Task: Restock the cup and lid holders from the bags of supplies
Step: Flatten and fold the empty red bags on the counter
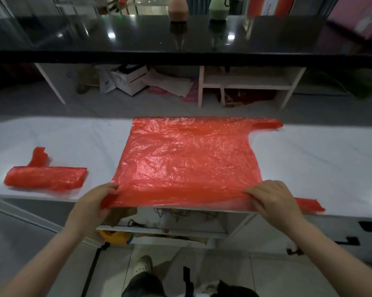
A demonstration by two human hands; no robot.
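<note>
Both hands, left hand [97, 202] and right hand [272, 200], pinch the near edge of a flattened, crinkled red plastic bag [187, 159].

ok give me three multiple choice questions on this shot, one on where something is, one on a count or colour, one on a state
1. Where does the folded red bag lie?
A. left of the flat red bag
B. on top of it
C. on the black counter

2. How many red bags are on the white table?
A. one
B. two
C. four

3. What state is the flat red bag in?
A. stuffed full
B. tied in a knot
C. spread flat, near edge gripped by both hands

Answers:
1 A, it sits apart at the table's left end.
2 B, one folded and one flat.
3 C, the left hand and right hand pinch its near edge at the table's front.
</note>
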